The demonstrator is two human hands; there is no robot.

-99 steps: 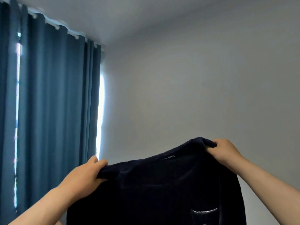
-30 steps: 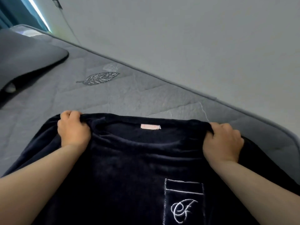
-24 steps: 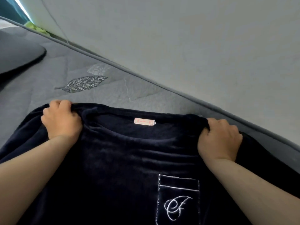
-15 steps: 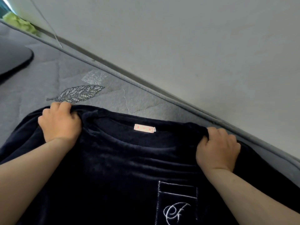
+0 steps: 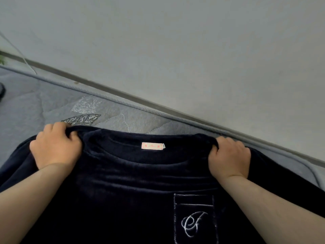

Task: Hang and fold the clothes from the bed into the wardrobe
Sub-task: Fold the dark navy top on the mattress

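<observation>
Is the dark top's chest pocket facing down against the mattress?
No, the pocket with its stitched monogram faces up on the dark top.

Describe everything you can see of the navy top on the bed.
The navy top is a plush, velvety pullover with a round neckline, a pink label inside the collar and a chest pocket edged in pale stitching with a cursive monogram. It lies front up, spread on the grey quilted mattress. The left hand and right hand each grip a shoulder.

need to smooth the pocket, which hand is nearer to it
Right. The right hand grips the shirt at the shoulder just above the pocket; the left hand grips the other shoulder, far off to the pocket's upper left.
</observation>
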